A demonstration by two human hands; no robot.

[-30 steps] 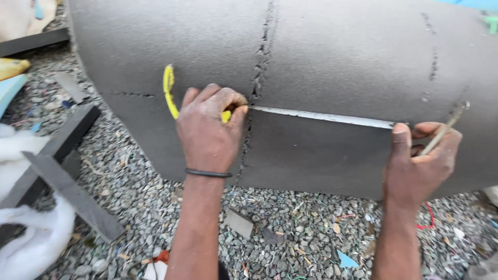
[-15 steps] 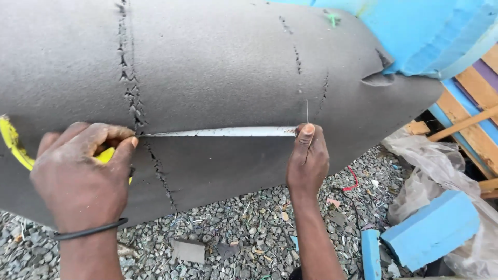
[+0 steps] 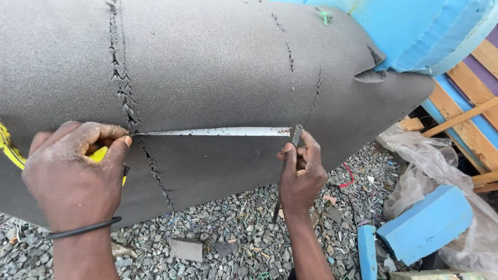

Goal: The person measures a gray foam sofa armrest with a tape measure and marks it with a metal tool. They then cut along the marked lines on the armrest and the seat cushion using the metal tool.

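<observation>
1. Across the curved front of the big grey foam sheet [image 3: 207,67] runs a white tape strip [image 3: 212,131], stretched level between my two hands.
2. My left hand [image 3: 72,176] is curled shut at the left end of the strip, thumb and fingers pinched over a yellow tape case [image 3: 101,155] pressed against the foam; a black band [image 3: 83,228] sits on that wrist.
3. A yellow loop [image 3: 8,148] shows at the far left edge, lying on the foam beside that hand.
4. My right hand [image 3: 301,176] is closed around a thin dark stick-like tool [image 3: 294,140], its upper tip touching the right end of the strip, its lower end pointing down past my wrist. Whether it is a pencil or a blade, I cannot tell.
5. Ragged vertical tears mark the foam: one just right of my left hand, fainter ones above my right hand.
6. Below the foam lies gravel [image 3: 233,228] strewn with scraps, including a small grey offcut [image 3: 187,249].
7. Right of the scene sit a blue foam block [image 3: 428,223], a smaller blue piece [image 3: 367,249], clear plastic sheeting [image 3: 415,176] and wooden slats [image 3: 467,119]; blue foam [image 3: 425,26] lies at the far right.
</observation>
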